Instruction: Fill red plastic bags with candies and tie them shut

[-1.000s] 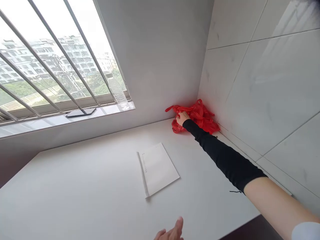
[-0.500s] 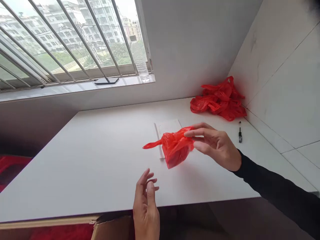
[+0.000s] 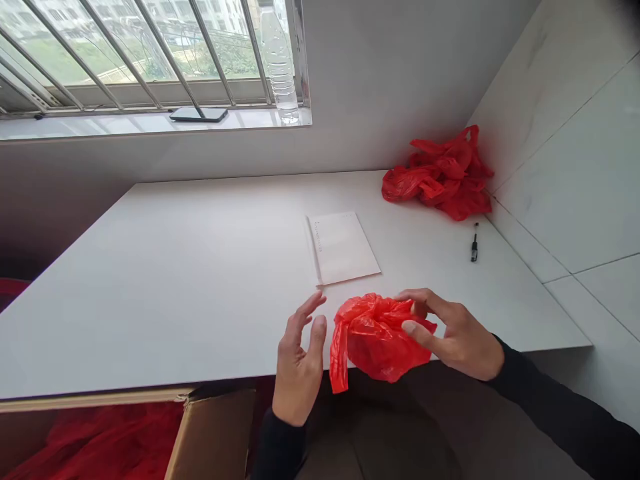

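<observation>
A knotted red plastic bag (image 3: 383,337) is held in the air at the table's front edge, one loose handle hanging down on its left. My right hand (image 3: 450,330) grips the bag's right side between thumb and fingers. What the bag contains, if anything, is hidden. Just left of the bag, my left hand (image 3: 301,360) is raised with thumb and fingers apart, holding nothing. Beyond both hands lies a pale notebook or booklet (image 3: 345,248), flat on the white table (image 3: 215,267).
Crumpled red plastic bags (image 3: 445,173) are heaped in the back right corner, with a small black pen-like item (image 3: 475,245) nearer. A cardboard box (image 3: 215,427) with red contents stands below the front edge. The sill holds a phone (image 3: 199,115) and a clear bottle (image 3: 281,73).
My right hand has brought the red bag nearer, off the booklet to the front edge. My left hand has moved up beside it. The view has tilted downward.
</observation>
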The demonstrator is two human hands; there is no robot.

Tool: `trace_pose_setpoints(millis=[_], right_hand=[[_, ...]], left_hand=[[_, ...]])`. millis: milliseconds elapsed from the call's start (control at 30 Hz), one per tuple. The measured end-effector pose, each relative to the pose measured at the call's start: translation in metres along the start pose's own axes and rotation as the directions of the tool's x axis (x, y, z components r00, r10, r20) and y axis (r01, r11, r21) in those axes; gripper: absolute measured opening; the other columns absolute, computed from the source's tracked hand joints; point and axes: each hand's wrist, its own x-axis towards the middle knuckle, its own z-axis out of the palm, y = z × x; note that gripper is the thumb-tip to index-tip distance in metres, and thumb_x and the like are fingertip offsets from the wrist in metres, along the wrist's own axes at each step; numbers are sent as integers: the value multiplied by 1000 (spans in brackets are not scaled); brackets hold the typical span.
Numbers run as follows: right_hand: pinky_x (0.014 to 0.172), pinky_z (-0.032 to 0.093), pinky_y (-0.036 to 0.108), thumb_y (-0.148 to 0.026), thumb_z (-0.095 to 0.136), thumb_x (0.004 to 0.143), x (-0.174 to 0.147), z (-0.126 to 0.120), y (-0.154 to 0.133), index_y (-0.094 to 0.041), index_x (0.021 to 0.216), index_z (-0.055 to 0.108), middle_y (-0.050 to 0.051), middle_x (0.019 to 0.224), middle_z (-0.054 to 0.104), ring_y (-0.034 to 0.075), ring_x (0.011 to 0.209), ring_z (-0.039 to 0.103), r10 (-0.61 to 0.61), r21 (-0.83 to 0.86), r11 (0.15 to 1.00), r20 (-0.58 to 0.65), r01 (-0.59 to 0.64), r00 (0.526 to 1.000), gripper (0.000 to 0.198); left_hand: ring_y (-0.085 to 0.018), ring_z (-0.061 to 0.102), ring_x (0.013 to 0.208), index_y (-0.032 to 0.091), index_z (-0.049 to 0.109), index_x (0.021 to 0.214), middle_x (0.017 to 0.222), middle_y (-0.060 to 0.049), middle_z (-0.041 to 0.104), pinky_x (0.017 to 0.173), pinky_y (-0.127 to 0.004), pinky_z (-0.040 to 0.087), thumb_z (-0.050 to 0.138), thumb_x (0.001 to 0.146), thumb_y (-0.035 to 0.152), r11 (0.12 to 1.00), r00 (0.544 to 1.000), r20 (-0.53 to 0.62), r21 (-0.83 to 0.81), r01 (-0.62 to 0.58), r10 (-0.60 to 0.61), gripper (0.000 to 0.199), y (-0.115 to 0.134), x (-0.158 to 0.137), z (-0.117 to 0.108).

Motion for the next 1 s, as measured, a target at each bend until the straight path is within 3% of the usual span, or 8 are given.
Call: trace_pose_setpoints(millis=[167, 267, 433, 600, 733, 800, 933, 1000], right_hand=[[79, 50, 35, -26, 53, 102, 6, 7, 4, -25, 101, 65, 2, 94, 70, 19, 87, 64, -60, -105, 992, 48, 64, 997, 12], [75, 50, 35, -31, 53, 103, 8, 4, 6, -24, 98, 66, 2, 91, 70, 19, 83, 64, 7, -104, 995, -53, -13, 999, 15], [84, 53, 41, -39, 56, 102, 12, -1, 10, -25, 99, 68, 6, 101, 68, 24, 96, 65, 100, -113, 986, -216, -126, 971, 19], [104, 49, 46, -34, 56, 102, 20, 14, -7, -27, 129, 59, 7, 125, 62, 25, 120, 58, -22, -81, 997, -159, 9, 987, 28], [94, 52, 44, -29, 55, 101, 24, 17, -14, -26, 120, 63, 3, 99, 67, 22, 95, 63, -41, -51, 998, -65, 38, 997, 20], [88, 53, 41, -31, 54, 103, 22, 10, -9, -26, 112, 66, 2, 94, 66, 21, 88, 62, 11, -32, 999, -84, -14, 996, 16], [81, 53, 39, -41, 55, 102, 14, -6, 2, -27, 105, 69, 2, 97, 67, 21, 85, 63, 155, 11, 988, -179, -156, 972, 19], [89, 52, 40, -44, 56, 102, 12, -6, 1, -27, 108, 67, 4, 105, 68, 23, 97, 64, 162, 24, 987, -171, -161, 972, 22]], left_hand=[[-21, 65, 102, 26, 71, 110, 102, -3, 71, 94, -37, 49, 58, 98, 43, 987, 962, 259, 111, -117, 85, 25, 6, 6, 16], [-19, 63, 88, 22, 68, 93, 89, -2, 68, 84, -35, 49, 54, 100, 45, 993, 988, 145, 97, -68, 54, 28, 6, 3, 14], [-21, 64, 97, 23, 68, 103, 105, -4, 71, 88, -36, 49, 57, 98, 49, 996, 997, -34, 50, 71, -69, 29, 4, -2, 0], [-23, 51, 130, 30, 57, 136, 137, -5, 59, 110, -42, 43, 59, 99, 35, 942, 967, -38, 239, -235, 250, 37, 9, -2, 12], [-25, 60, 104, 25, 71, 105, 102, -4, 71, 94, -42, 49, 60, 98, 35, 880, 944, 28, 354, -316, 328, 16, 11, 4, 16], [-23, 62, 89, 24, 69, 89, 86, -3, 70, 87, -40, 50, 58, 99, 39, 912, 959, -67, 334, -239, 276, 21, 6, 7, 7], [-23, 65, 91, 23, 69, 93, 94, -4, 70, 81, -36, 51, 62, 94, 51, 980, 963, -269, 196, 35, 19, 29, -2, 3, -15], [-25, 63, 108, 25, 68, 113, 115, -5, 69, 92, -38, 51, 61, 96, 47, 978, 964, -255, 208, -26, 79, 29, 0, 0, -15]])
